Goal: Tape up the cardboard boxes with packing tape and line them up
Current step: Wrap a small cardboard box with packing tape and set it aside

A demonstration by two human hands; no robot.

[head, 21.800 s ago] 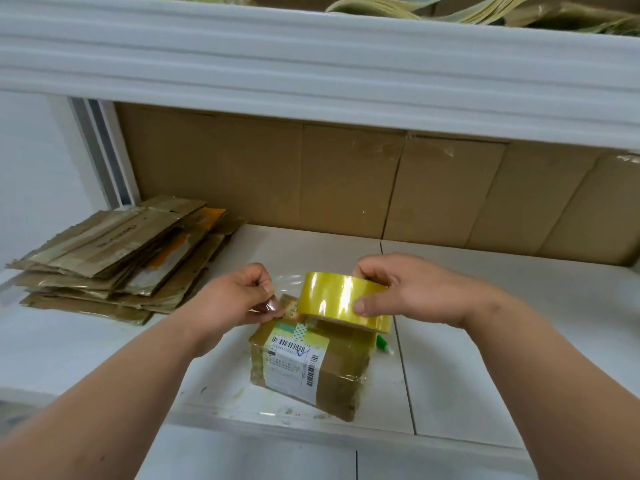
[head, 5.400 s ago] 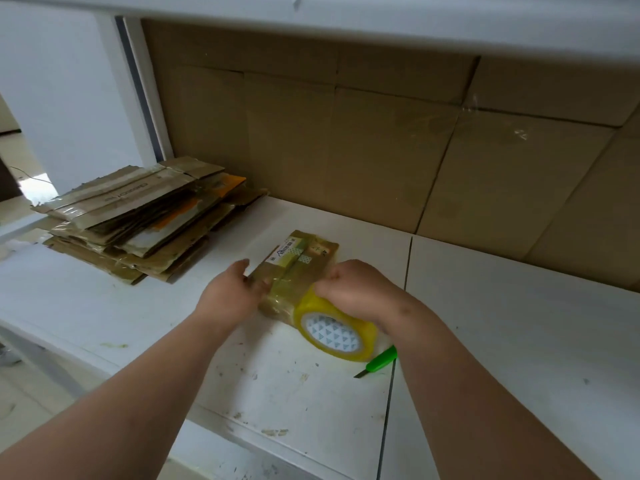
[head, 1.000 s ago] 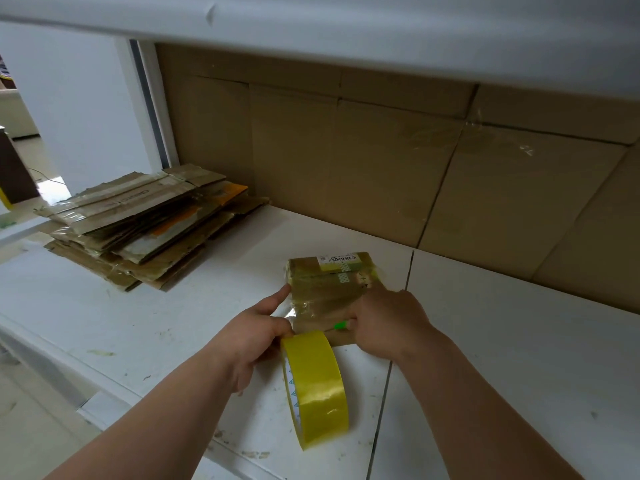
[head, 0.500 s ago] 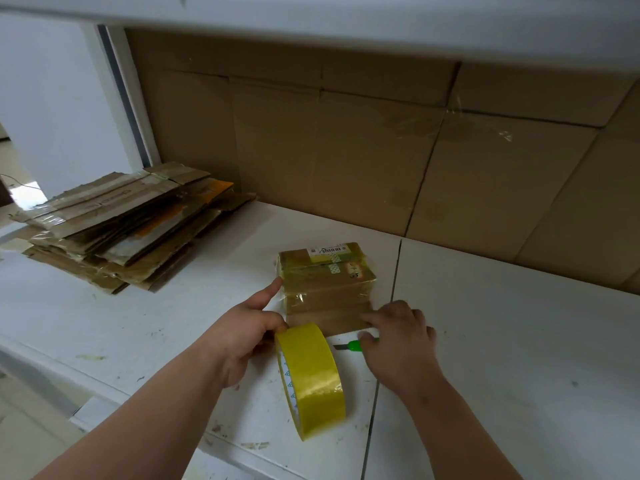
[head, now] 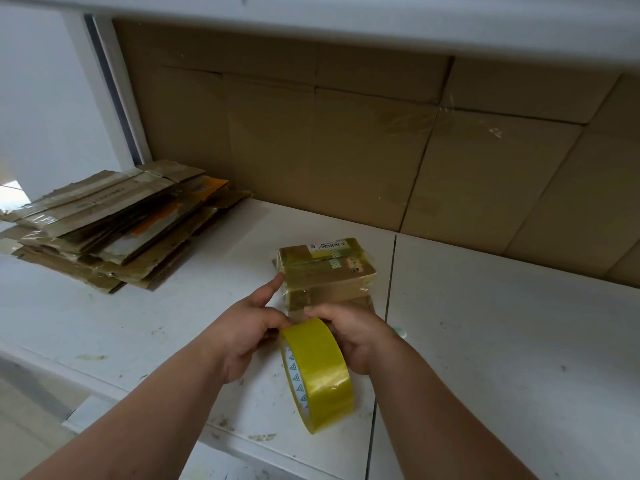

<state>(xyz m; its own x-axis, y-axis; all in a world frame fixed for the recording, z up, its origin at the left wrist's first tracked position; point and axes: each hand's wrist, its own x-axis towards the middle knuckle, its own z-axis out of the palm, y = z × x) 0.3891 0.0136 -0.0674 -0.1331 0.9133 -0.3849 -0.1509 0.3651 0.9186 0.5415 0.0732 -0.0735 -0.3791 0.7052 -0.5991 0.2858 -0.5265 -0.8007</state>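
Far left on the white worktop (head: 104, 327), a stack of flattened cardboard boxes (head: 114, 223) lies in a messy pile, tape strips and an orange patch showing on some sheets, edges fanned toward the back. Behind it a white wall with a dark vertical strip; brown cardboard panels (head: 346, 143) line the rear under a white overhead shelf (head: 415, 22).

Centre: left hand (head: 249, 327) comes in from lower left, fingers curled at the near end of the roll, thumb stretched forward with its tip touching the left near corner of the small cardboard box (head: 327, 271). Box sits flat on the worktop, just left of the seam (head: 388, 289) between two worktop panels, wrapped in glossy clear tape, white barcode label on its far top edge. Cannot tell if a tape strip runs from roll to box; that spot is hidden by fingers.

Yellow packing tape roll (head: 317, 372) stands on edge in front of the box, white core with green triangles facing left, touching both hands. Right hand (head: 353, 330) grips the roll's far upper part, fingers curled over the rim next to the box's near face.

Just right of that hand's wrist, a small bit of a green thing (head: 398, 331) peeks out on the worktop, too hidden to identify. Right panel shows scuffs and specks.
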